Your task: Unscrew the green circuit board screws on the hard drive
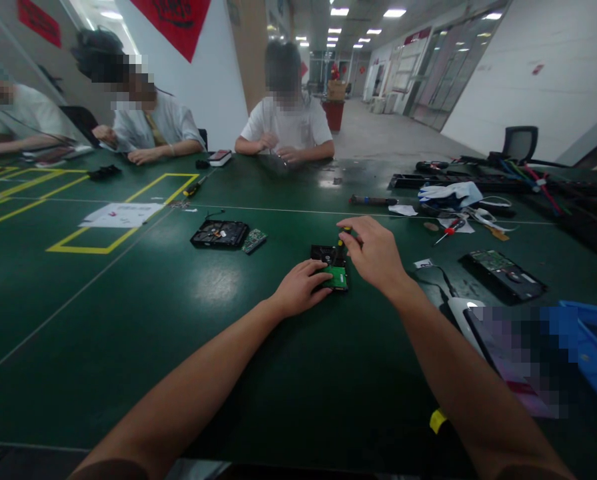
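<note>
Screwdriver mostly hidden, drive — partly under hands

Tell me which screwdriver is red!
The red screwdriver lies by the white glove. The right hand holds a yellow one; another, yellow too, lies further left.

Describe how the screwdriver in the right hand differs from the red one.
The yellow-and-black screwdriver stands roughly upright in the right hand; the red screwdriver lies flat, unheld. The yellow-and-black screwdriver is at the drive with the green board; the red screwdriver rests farther right, by white paper. Both have slim shafts.
</note>
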`<state>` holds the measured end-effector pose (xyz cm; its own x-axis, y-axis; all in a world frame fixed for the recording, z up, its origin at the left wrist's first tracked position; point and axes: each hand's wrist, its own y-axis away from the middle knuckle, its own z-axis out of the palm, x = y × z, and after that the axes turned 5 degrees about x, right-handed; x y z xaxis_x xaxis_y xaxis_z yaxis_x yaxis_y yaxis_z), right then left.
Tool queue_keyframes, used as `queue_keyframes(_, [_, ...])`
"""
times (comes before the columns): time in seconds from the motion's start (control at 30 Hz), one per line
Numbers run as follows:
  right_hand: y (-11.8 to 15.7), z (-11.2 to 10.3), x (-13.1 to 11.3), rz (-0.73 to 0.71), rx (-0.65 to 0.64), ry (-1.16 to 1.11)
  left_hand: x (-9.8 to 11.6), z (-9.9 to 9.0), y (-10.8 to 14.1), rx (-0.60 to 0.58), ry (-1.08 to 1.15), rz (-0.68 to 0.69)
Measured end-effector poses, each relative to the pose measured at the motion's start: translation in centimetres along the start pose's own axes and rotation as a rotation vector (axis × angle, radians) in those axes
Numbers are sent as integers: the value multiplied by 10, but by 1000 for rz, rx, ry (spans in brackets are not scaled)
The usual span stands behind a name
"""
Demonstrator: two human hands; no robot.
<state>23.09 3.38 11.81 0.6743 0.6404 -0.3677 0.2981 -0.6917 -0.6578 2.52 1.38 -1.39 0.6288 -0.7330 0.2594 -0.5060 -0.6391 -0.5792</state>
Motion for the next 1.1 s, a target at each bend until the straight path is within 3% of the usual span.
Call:
queue_keyframes(0.27, [0, -1, -1, 70, 18, 65, 0, 0, 0, 17, 13, 10])
queue_keyframes(0.73, [2, 1, 0, 7, -1, -32, 2, -1, 0, 16, 6, 4])
queue_keyframes(0.97, [0, 0, 0, 48, -118, -148, 1, -1, 0, 10, 13, 4])
queue_keyframes(1.1, [0, 0, 0, 83, -110, -135, 1, -1, 0, 13, 21, 0])
